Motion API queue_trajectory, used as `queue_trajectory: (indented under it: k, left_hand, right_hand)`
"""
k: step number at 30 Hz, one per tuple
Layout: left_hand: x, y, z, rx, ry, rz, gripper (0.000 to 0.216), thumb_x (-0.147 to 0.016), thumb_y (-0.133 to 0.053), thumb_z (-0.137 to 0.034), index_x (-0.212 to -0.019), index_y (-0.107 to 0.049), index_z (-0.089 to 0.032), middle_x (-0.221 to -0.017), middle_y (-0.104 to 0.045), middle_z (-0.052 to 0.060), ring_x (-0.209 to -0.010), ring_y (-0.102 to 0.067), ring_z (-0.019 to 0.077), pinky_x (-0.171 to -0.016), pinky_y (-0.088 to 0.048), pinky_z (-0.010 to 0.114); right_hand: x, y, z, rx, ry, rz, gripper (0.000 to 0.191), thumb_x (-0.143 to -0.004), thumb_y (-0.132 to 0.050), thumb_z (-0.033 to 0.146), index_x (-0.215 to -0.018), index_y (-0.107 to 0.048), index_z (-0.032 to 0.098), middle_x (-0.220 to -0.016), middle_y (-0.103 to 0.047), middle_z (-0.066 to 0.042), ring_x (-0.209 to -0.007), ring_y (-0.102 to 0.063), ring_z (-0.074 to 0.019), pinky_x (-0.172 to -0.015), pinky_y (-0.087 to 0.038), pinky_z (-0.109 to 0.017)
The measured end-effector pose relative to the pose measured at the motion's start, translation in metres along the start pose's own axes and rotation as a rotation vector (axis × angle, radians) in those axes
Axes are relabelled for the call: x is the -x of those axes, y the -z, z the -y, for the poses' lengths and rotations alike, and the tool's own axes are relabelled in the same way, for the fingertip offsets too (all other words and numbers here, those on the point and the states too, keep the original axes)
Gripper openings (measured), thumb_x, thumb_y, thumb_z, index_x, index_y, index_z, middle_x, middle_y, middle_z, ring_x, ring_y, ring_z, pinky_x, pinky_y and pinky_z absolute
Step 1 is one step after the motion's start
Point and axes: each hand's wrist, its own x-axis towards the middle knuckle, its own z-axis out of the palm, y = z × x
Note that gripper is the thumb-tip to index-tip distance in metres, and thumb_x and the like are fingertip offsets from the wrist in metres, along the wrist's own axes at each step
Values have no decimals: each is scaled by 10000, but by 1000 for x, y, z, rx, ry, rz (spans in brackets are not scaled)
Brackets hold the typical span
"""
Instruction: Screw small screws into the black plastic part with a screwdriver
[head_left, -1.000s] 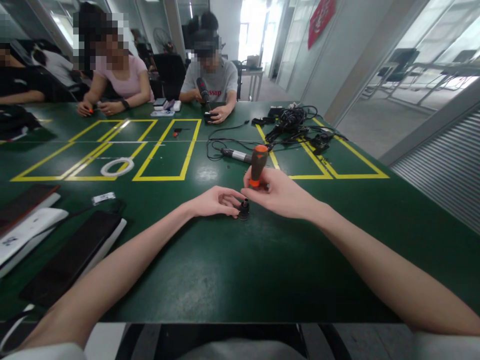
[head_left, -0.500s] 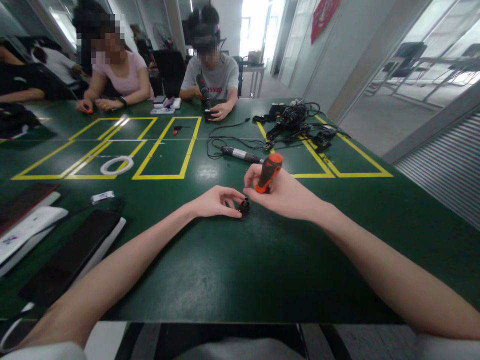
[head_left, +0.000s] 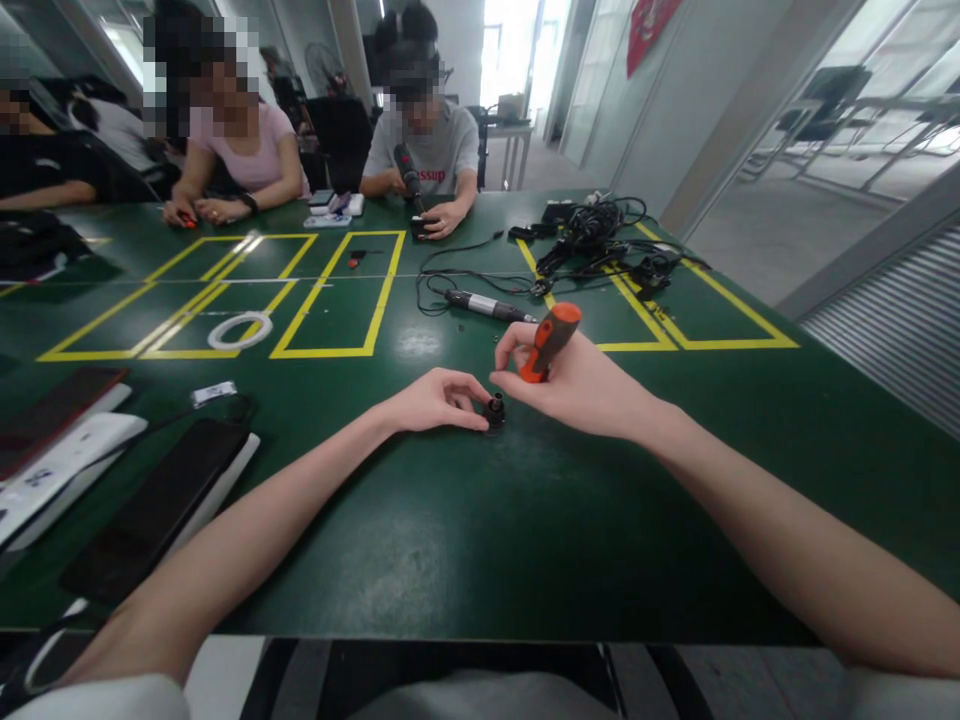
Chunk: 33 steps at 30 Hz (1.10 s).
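**Both hands meet over a small black part at mid-table**

The left hand [head_left: 435, 400] rests on the green tabletop [head_left: 480, 540] with its fingertips pinched on a small black part [head_left: 493, 410], a stubby cylindrical piece that stands on the surface. The grip looks meant to pin the part down so that it neither slides nor turns. The right hand [head_left: 581, 388] is closed around a screwdriver [head_left: 550, 341] with an orange and black handle. The handle tilts up and to the right, away from the part. The shaft and tip are hidden behind the fingers, so I cannot tell whether the tip touches the part. Held low on the handle like this, the tool seems set for fine control rather than force.

The part lies directly between the two hands, touching the left fingertips and just below the right thumb and forefinger. The hands are close together, nearly touching over it.

Farther back lie an electric screwdriver [head_left: 480, 303] with its cord and a tangle of cables [head_left: 596, 240]. A white tape ring [head_left: 240, 330] sits inside yellow floor-tape boxes [head_left: 375, 300]. Near the left edge are dark flat devices [head_left: 157, 505] and a white label [head_left: 213, 393]. Other people sit at the far side, their hands busy with their own small items.
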Motion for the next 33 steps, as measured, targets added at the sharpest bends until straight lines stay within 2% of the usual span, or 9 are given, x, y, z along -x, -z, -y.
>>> queue_trajectory:
  k: [2, 6, 10, 14, 19, 27, 33]
  left_hand:
    - [-1, -1, 1, 20, 7, 17, 452, -616, -957, -327, -945, -731, -116, -717, -747, 12, -604, -680, 96, -613, -513, 200]
    - [-2, -2, 2, 77, 3, 21, 478, -588, -966, -291, -961, -722, -120, -891, -783, 52, -644, -713, 104, -623, -526, 214]
    - [-2, -2, 1, 66, 10, 16, 462, -606, -951, -249, -989, -729, -120, -953, -783, 59, -654, -698, 85, -640, -520, 209]
    - [-2, -2, 1, 68, 10, 15, 453, -607, -946, -240, -986, -728, -118, -936, -778, 51, -653, -690, 83, -673, -530, 227]
    - [-2, -2, 1, 62, 4, 11, 441, -608, -940, -231, -976, -725, -119, -939, -778, 49, -655, -687, 79, -662, -518, 220]
    - [-2, -2, -1, 50, -4, 18, 434, -611, -945, -241, -967, -727, -123, -924, -774, 45, -654, -680, 82, -646, -513, 215]
    - [-2, -2, 1, 45, 11, 13, 447, -614, -944, -270, -977, -726, -128, -925, -770, 40, -653, -671, 81, -653, -506, 221]
  right_hand:
    - [0, 2, 1, -14, -23, 18, 82, -776, -631, 175, -849, -598, 193, -628, -495, 53, -580, -467, -132, -588, -379, -280]
    - [1, 3, 1, -13, -36, 26, 167, -740, -643, 157, -901, -611, 190, -712, -574, 20, -633, -510, -150, -624, -413, -288]
    - [0, -1, 1, 13, -36, -9, 80, -773, -648, 211, -841, -608, 193, -698, -569, 16, -621, -501, -149, -618, -410, -291]
    - [0, -1, 2, 54, -14, -36, 41, -771, -634, 185, -808, -616, 187, -710, -586, 8, -630, -506, -147, -640, -401, -301]
    - [0, 2, 2, 17, -37, -2, 136, -734, -644, 160, -864, -614, 189, -702, -570, 22, -610, -497, -143, -614, -391, -300]
    - [3, 1, 4, -13, -45, 13, 100, -778, -658, 230, -841, -582, 212, -567, -416, 80, -528, -403, -121, -540, -326, -279]
    - [2, 2, 3, 25, -29, 21, 89, -756, -638, 188, -839, -608, 202, -599, -464, 65, -556, -441, -126, -585, -370, -283]
